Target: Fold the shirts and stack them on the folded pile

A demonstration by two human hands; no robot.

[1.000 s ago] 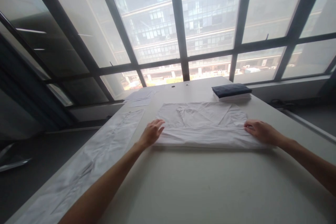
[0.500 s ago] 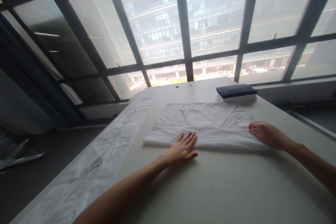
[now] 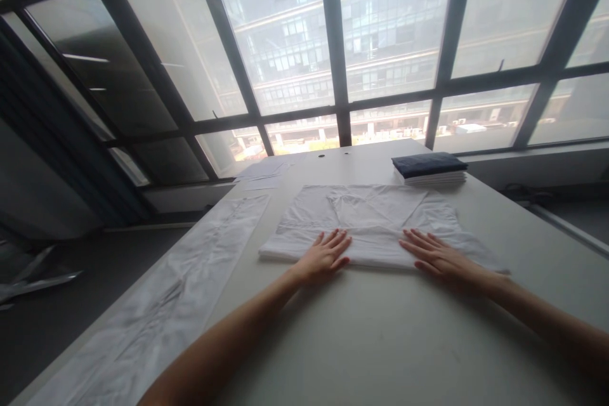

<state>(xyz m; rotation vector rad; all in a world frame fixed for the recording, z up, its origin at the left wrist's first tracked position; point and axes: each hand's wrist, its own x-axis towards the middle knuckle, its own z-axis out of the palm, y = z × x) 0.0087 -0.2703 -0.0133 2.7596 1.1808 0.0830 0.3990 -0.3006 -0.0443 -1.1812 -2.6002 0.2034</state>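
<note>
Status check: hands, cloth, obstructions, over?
Left hand, right hand: open, palms down on white cloth. Cloth creased, near edge seemingly folded over. Hands clear of dark-topped stack beyond.

Plain white cloth, pale white tabletop, dark navy folded fabric, dark blue curtain, blackish window frame

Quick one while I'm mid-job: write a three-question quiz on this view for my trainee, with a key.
1. Multiple choice: what do the left hand and right hand lie on?
A) the curtain
B) the white cloth in mid-table
C) the window frame

2. True or false: the dark folded cloth lies on top of the white stack.

3. Fill in: a second white cloth stretches along the person's ____ side of the table.

Key: 1. B; 2. True; 3. left.
</note>
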